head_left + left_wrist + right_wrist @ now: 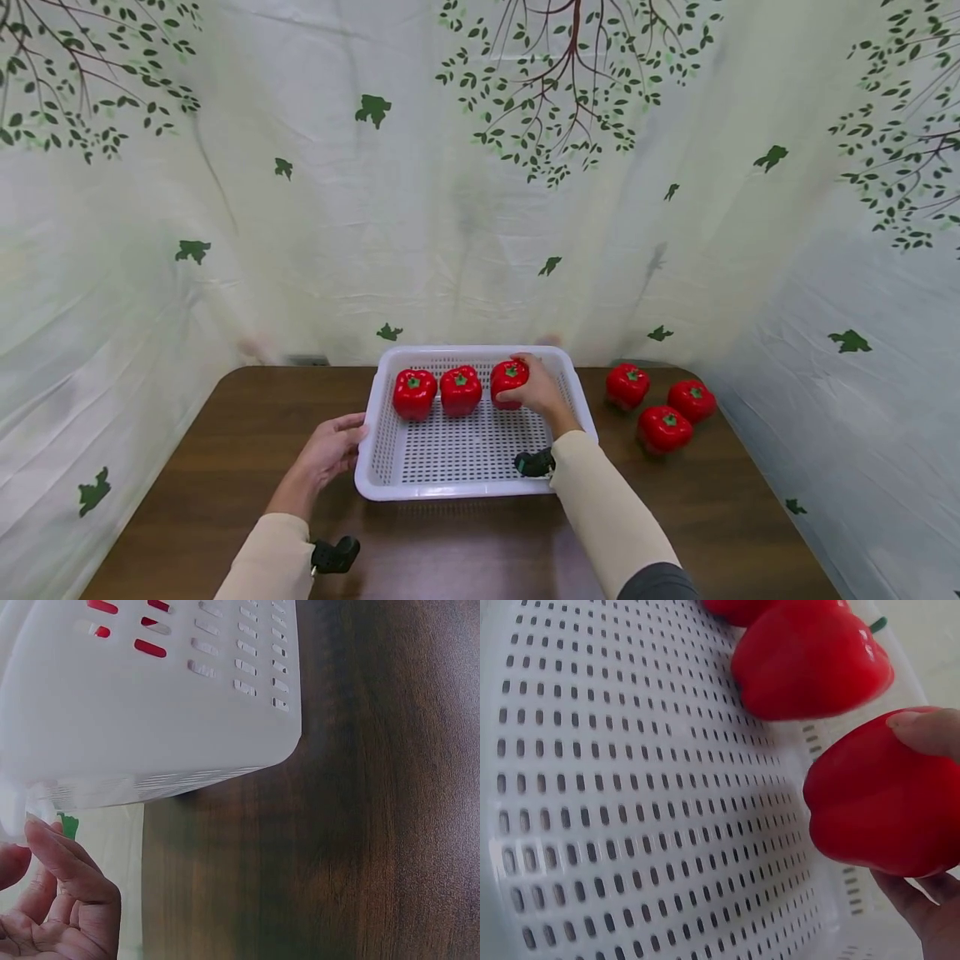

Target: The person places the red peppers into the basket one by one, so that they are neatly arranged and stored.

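Observation:
My right hand [537, 388] grips a red bell pepper [507, 380] at the far right part of a white perforated basket [457, 490]. In the right wrist view the thumb lies on one side of this pepper [889, 799] and fingers on the other. Two more red peppers stand in the basket to its left, a middle pepper [461, 392] and a left pepper [414, 395], in a row along the back wall. My left hand [330, 450] holds the basket's left rim; in the left wrist view thumb and fingers [67, 862] pinch the rim's edge.
On the brown table [247, 442], right of the basket, three red peppers sit in a cluster: a back one [627, 386], a front one [664, 430] and a right one [692, 402]. A leaf-patterned curtain [465, 217] hangs behind the table and along its sides.

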`<action>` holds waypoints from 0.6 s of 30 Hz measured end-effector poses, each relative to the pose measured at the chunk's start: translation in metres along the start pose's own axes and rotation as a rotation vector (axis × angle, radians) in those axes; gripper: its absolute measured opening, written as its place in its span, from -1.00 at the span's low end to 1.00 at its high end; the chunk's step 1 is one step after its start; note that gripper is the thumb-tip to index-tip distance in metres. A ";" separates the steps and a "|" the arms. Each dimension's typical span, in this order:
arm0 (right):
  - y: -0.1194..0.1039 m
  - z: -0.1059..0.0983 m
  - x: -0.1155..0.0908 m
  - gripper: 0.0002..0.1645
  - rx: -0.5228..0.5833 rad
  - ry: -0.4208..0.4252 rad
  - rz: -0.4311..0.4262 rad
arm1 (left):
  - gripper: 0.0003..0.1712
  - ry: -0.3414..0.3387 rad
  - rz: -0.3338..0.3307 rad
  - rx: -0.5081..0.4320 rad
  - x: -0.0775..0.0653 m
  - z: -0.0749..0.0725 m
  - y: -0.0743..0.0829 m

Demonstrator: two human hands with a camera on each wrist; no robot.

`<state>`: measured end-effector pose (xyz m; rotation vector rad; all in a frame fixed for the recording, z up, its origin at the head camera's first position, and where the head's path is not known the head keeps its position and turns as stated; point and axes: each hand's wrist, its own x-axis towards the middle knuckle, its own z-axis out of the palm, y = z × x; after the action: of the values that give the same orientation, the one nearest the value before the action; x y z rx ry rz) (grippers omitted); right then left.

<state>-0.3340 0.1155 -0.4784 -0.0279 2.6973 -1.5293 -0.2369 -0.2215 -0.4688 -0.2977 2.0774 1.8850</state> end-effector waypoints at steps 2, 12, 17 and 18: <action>0.002 0.003 0.001 -0.04 0.002 -0.005 -0.017 | -0.40 0.002 0.001 -0.002 0.000 0.001 0.001; 0.004 0.014 0.000 -0.04 -0.009 -0.003 0.017 | -0.43 0.003 -0.002 -0.008 0.000 0.003 0.000; 0.004 0.017 0.004 -0.05 -0.079 -0.015 0.020 | -0.40 0.000 -0.005 -0.009 0.002 0.001 0.000; 0.004 0.018 0.005 -0.05 -0.088 -0.019 0.025 | -0.40 0.001 -0.006 -0.012 0.003 0.000 0.000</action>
<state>-0.3377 0.1019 -0.4908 -0.0108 2.7369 -1.3963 -0.2392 -0.2210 -0.4702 -0.3072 2.0638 1.8948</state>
